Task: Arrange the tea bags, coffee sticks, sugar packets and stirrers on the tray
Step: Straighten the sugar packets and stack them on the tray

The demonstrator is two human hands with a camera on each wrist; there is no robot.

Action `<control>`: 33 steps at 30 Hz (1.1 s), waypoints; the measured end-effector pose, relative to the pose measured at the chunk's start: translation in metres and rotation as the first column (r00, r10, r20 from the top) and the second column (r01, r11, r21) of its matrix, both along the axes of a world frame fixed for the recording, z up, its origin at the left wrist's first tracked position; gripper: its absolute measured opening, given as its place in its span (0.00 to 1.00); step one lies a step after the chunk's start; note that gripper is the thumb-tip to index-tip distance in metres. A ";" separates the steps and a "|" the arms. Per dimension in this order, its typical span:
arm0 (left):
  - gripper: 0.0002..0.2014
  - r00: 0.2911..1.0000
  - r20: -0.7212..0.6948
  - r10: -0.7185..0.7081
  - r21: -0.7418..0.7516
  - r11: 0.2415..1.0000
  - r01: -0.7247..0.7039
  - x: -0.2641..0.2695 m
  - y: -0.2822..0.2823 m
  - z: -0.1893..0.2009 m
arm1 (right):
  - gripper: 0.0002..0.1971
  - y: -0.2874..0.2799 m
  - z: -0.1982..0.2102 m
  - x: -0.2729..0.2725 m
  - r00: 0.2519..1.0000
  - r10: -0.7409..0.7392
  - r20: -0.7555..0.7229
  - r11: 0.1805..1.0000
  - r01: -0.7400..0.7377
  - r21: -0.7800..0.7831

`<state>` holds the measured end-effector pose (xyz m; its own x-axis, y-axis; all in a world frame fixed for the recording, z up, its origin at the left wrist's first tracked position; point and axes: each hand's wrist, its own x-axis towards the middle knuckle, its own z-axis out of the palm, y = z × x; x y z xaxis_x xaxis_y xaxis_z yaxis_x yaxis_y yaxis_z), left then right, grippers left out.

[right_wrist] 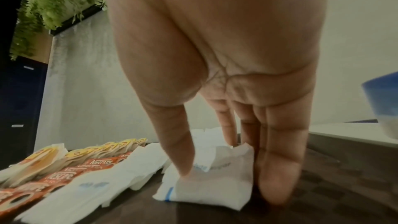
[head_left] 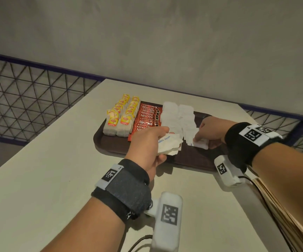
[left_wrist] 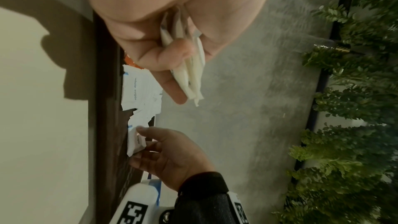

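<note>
A dark brown tray (head_left: pixel 110 142) lies on the beige table. It carries two rows of yellow-tagged tea bags (head_left: pixel 119 117) at its left, red coffee sticks (head_left: pixel 147 117) beside them, and rows of white sugar packets (head_left: pixel 179 117) further right. My left hand (head_left: pixel 147 142) grips a small stack of sugar packets (head_left: pixel 169 144) above the tray's near part; the stack shows edge-on in the left wrist view (left_wrist: pixel 191 74). My right hand (head_left: pixel 209 131) pinches one sugar packet (head_left: pixel 200 143) lying on the tray at the near end of the right row, thumb on top (right_wrist: pixel 181 151), packet (right_wrist: pixel 215 186).
The tray's right part (right_wrist: pixel 323 193) is bare. A stack of brown flat sheets (head_left: pixel 283 215) hangs off the table's near right edge. A wire mesh railing (head_left: pixel 28 88) runs behind the table on the left, with a grey wall beyond.
</note>
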<state>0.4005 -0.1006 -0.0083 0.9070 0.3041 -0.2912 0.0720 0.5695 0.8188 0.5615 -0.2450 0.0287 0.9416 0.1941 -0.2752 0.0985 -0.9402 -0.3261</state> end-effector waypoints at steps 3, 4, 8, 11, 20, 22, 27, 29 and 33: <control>0.08 1.000 0.005 -0.001 0.006 1.000 0.001 0.000 -0.002 0.000 | 0.21 0.007 0.002 0.000 1.000 0.025 -0.013 0.996 -0.026 -0.082; 0.08 1.000 0.007 0.000 0.006 1.000 0.000 0.000 -0.002 0.000 | 0.22 0.009 0.003 0.000 0.999 0.033 -0.014 0.995 -0.034 -0.095; 0.08 1.000 0.008 0.006 0.008 1.000 -0.006 0.000 -0.001 0.000 | 0.20 0.015 0.003 0.001 0.999 0.045 -0.007 0.995 -0.045 -0.094; 0.08 1.000 0.013 0.009 0.013 1.000 -0.009 0.001 0.000 0.000 | 0.18 0.018 0.003 0.002 0.999 0.044 -0.007 0.996 -0.044 -0.079; 0.08 1.000 0.015 0.010 0.029 1.000 -0.010 0.002 -0.001 -0.001 | 0.14 0.018 -0.001 0.003 1.000 0.015 -0.014 0.999 -0.015 -0.037; 0.08 1.000 0.013 0.015 0.032 0.999 -0.015 0.002 -0.001 -0.001 | 0.15 0.018 0.000 0.004 0.999 0.032 -0.013 0.998 -0.033 -0.053; 0.08 1.000 0.009 0.024 0.037 0.999 -0.024 0.003 -0.001 -0.001 | 0.21 0.013 0.003 0.008 0.998 0.065 -0.003 0.995 -0.065 -0.069; 0.08 1.000 0.009 0.029 0.039 0.999 -0.029 0.003 -0.002 -0.001 | 0.20 0.010 0.003 0.010 0.997 0.078 0.006 0.995 -0.078 -0.070; 0.09 0.999 0.002 0.033 0.039 0.999 -0.033 0.004 -0.003 -0.002 | 0.17 0.007 0.002 0.014 0.994 0.105 0.012 0.993 -0.104 -0.057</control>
